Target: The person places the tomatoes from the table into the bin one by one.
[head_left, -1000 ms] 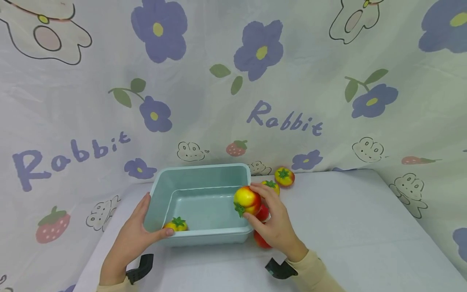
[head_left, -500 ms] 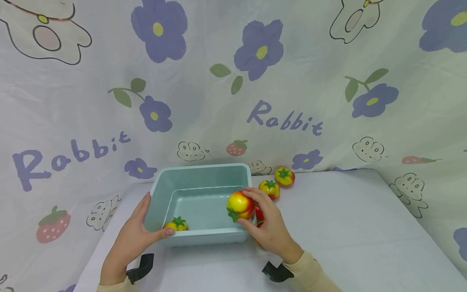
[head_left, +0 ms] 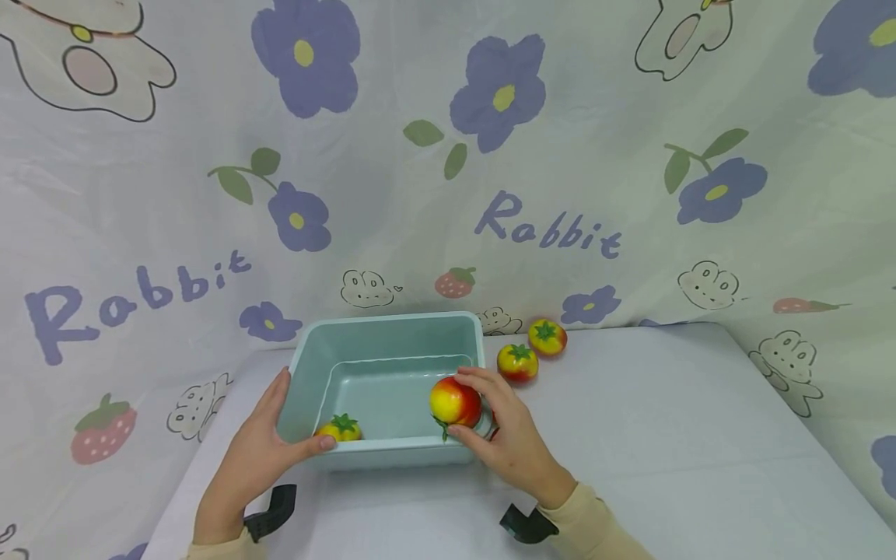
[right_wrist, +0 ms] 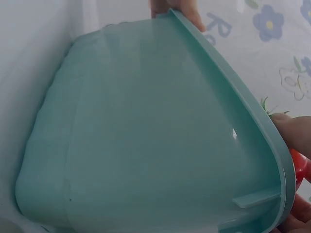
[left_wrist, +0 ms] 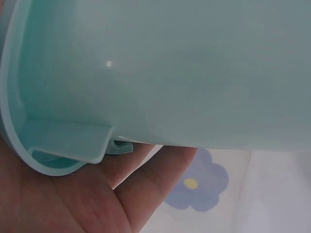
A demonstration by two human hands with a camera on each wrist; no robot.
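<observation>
Right hand (head_left: pixel 514 439) first: I see its grip clamped around a round, glossy toy tomato, yellow blending to red (head_left: pixel 455 402), thumb underneath and fingers (head_left: pixel 483 383) curled over the top. That fruit hangs just inside the right wall of the pale teal rectangular plastic tub (head_left: pixel 388 330), above the tub floor, with its green leafy stem (head_left: pixel 442 425) pointing down and toward me. From the right wrist view I only catch a sliver of red at the edge past the tub's rim (right_wrist: pixel 228 104), with fingertips (right_wrist: pixel 294 131) beside it.

On the other side, I see my left hand (head_left: pixel 255 459) holding the tub's near left corner, thumb hooked over the rim and palm against the outer wall; the left wrist view shows the palm (left_wrist: pixel 58 199) under the moulded lip. Its grip is wrapped on the tub.

Inside the tub, by the near left corner, lies a smaller yellow tomato with a green star-shaped calyx (head_left: pixel 338 428). Two more red-and-yellow tomatoes (head_left: pixel 518 362) (head_left: pixel 547 337) sit on the white bench (head_left: pixel 665 435) just beyond the tub's far right corner, close to the flower-printed cloth backdrop (head_left: pixel 448 179).
</observation>
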